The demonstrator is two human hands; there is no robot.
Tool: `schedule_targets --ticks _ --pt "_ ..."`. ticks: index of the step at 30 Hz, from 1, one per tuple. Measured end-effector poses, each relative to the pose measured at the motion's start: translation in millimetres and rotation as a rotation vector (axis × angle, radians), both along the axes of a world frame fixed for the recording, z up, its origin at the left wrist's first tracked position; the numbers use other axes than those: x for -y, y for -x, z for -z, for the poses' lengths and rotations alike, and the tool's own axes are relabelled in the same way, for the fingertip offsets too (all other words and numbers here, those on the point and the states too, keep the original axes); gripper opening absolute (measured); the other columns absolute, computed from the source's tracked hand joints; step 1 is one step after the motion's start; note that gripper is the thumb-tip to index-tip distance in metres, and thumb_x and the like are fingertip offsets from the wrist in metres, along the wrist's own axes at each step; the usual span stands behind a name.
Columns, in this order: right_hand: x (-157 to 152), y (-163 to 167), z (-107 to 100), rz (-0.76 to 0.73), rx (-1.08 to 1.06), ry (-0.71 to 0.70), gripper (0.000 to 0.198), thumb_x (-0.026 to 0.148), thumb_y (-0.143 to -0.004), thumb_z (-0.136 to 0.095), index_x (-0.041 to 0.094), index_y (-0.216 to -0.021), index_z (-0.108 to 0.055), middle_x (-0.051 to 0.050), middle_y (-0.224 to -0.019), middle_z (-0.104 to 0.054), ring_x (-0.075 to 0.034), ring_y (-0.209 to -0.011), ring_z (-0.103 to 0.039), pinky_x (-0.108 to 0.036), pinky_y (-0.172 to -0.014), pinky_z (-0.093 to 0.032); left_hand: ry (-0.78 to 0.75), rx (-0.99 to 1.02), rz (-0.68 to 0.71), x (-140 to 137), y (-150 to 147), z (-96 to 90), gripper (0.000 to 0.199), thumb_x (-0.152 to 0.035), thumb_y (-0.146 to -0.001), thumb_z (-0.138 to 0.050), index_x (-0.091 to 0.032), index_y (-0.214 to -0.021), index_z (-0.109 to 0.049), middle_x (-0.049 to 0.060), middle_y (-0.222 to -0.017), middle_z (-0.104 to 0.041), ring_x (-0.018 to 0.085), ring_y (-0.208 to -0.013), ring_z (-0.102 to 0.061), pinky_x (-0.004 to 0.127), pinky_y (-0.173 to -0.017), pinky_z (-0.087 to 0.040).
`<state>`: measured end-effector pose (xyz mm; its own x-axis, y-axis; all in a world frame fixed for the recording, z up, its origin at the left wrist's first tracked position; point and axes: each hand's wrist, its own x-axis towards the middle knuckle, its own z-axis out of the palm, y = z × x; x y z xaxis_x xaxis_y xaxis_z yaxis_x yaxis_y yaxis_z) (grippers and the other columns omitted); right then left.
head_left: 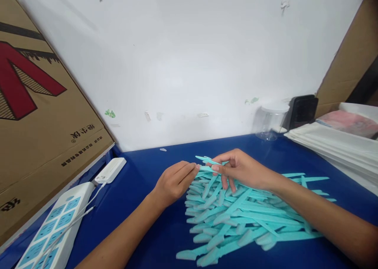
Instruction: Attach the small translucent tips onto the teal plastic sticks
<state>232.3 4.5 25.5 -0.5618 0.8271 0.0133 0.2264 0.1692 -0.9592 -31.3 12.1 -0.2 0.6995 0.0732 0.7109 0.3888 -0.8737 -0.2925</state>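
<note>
My left hand (176, 181) is closed, its fingertips pinching the left end of a turquoise eyebrow razor (206, 168). My right hand (236, 168) grips the same razor near its other end, between thumb and fingers. Another turquoise razor (203, 158) sticks out to the left from the upper fingers of my right hand. Beneath both hands spreads a large pile of turquoise razors (233, 216), many with pale greyish covers on their blade ends. My right forearm passes over part of the pile and hides some of it.
On the left stand a power strip (66, 206) with white cables, a white adapter (110, 170) and a large cardboard box (50, 143). A clear lidded jar (270, 121), a black object (302, 109) and stacked white sheets (333, 147) are at the right. A white wall (177, 64) rises behind the blue table (138, 163).
</note>
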Motion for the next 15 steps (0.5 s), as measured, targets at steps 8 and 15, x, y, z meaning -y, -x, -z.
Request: schedule_targets --ticks 8,15 --pt "-5.3 -7.4 1.2 0.024 0.11 -0.086 0.042 0.056 -0.09 -0.069 0.017 -0.106 -0.078 -0.004 -0.067 -0.074 -0.016 -0.052 -0.064 -0.028 -0.049 -0.054 0.043 -0.008 -0.006 -4.2 -2.8 3.5 0.031 -0.009 -0.097 -0.059 -0.016 -0.127 -0.06 0.012 -0.105 -0.076 0.022 -0.094 -0.074 0.037 -0.079 -0.063" --pt "-10.3 -17.1 -3.4 0.124 0.299 -0.43 0.038 0.053 -0.096 -0.058 0.022 -0.095 -0.081 -0.008 -0.097 -0.078 -0.025 -0.087 -0.068 -0.035 -0.071 -0.051 0.23 0.192 -0.385 -28.1 22.9 1.8 0.019 -0.022 -0.1 -0.059 -0.02 -0.117 -0.067 0.008 -0.109 -0.076 0.022 -0.101 -0.069 0.038 -0.096 -0.056"
